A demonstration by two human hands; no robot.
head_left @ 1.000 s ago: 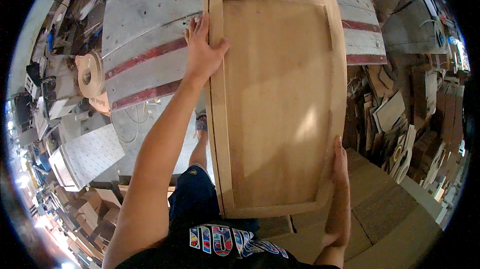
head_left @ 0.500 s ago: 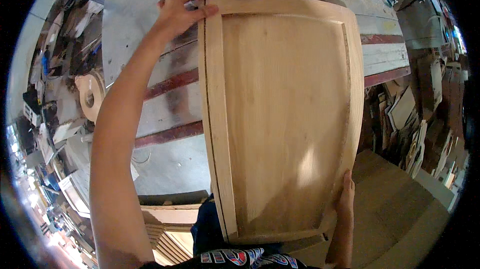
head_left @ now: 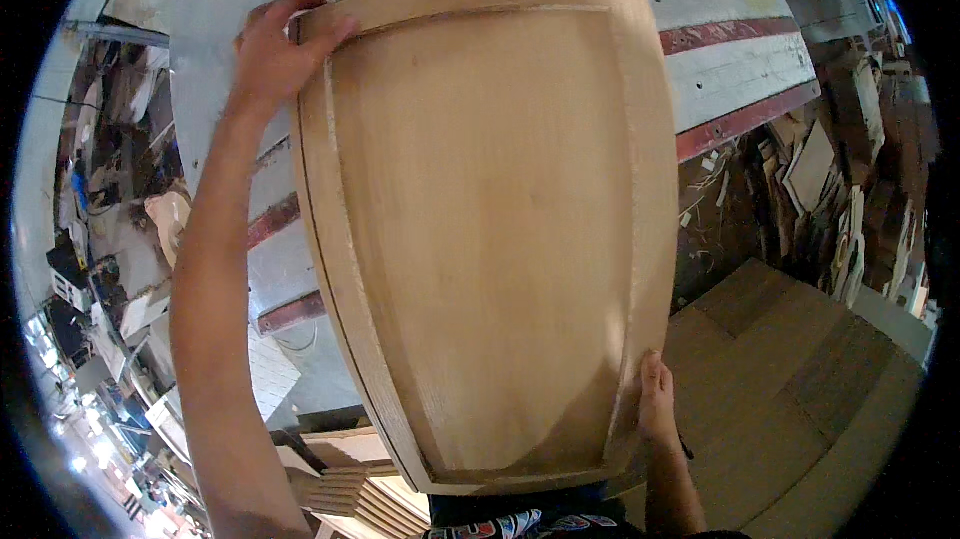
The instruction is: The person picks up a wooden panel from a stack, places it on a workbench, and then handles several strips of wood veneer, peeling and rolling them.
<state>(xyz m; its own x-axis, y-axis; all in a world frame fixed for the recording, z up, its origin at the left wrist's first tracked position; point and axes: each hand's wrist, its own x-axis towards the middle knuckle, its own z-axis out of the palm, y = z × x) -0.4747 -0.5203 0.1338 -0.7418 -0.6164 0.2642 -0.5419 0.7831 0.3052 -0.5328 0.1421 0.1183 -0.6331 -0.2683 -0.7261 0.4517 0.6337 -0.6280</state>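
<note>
The pale wooden rectangular panel with a raised border point(head_left: 490, 239) fills the middle of the frame, between my hands, its long axis running top to bottom. My left hand point(head_left: 278, 54) clasps its upper-left corner, thumb on the face, while my right hand point(head_left: 657, 401) grips its lower-right edge, nearer my body, diagonally opposite; its fingers behind the edge are hidden.

Leaning boards point(head_left: 808, 174), a wooden panel point(head_left: 490, 239) and a scuffed worktable point(head_left: 738, 82) mark a woodworking workshop.
</note>
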